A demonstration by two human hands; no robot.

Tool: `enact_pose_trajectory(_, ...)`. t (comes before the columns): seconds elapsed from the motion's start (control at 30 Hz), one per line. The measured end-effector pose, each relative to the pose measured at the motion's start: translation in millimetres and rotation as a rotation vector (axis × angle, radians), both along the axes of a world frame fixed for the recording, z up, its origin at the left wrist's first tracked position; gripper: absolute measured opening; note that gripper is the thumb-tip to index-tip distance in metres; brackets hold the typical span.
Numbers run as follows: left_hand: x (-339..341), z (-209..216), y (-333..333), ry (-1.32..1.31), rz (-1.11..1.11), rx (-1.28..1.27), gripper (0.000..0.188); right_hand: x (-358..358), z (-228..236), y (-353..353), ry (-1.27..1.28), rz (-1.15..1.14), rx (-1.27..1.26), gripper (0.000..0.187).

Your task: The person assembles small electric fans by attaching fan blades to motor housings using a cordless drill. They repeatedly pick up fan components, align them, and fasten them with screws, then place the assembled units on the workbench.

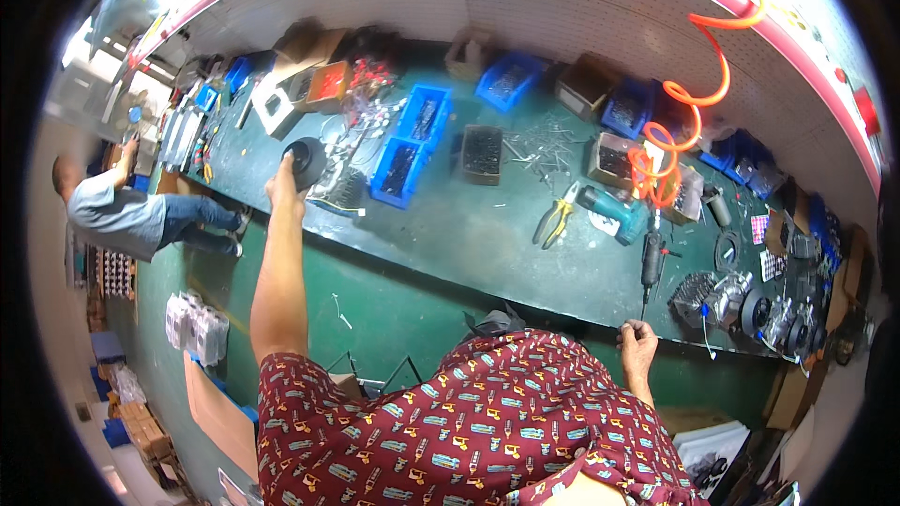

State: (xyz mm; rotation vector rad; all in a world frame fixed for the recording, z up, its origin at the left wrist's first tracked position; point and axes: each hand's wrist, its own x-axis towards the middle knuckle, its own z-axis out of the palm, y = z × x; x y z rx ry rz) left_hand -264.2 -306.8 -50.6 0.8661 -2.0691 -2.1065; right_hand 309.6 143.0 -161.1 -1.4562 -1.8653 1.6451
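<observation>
My left hand (284,189) reaches far out to the left, closed on a black round cup-shaped part (307,162) over the bench edge. Beside that part lie loose wires and small connectors (342,189). My right hand (639,347) is at the bench's front edge with its fingers pinched together. Whatever is between those fingers is too small to make out. Just above them is the tip of a black power screwdriver (652,260), which hangs beneath an orange coiled hose (696,111).
Blue bins (395,171) and cardboard boxes (482,154) of small parts stand along the green bench (450,244). Yellow-handled pliers (557,215), a teal power tool (612,213) and metal assemblies with black wheels (717,298) lie to the right. Another person (122,215) stands at far left.
</observation>
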Motion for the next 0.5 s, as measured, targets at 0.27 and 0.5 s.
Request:
enact_pose_trajectory(0.27, -30.6, -44.8, -32.3, -0.092, -0.017, 0.084, 0.054, -1.9, 11.3, -12.3, -0.037, -0.072, 0.045, 0.011)
enact_pose_trajectory(0.5, -34.3, -43.8, -56.6, -0.199, -0.200, 0.023, 0.061, -19.5, 4.2, -6.9, -0.127, 0.076, 0.302, 0.022)
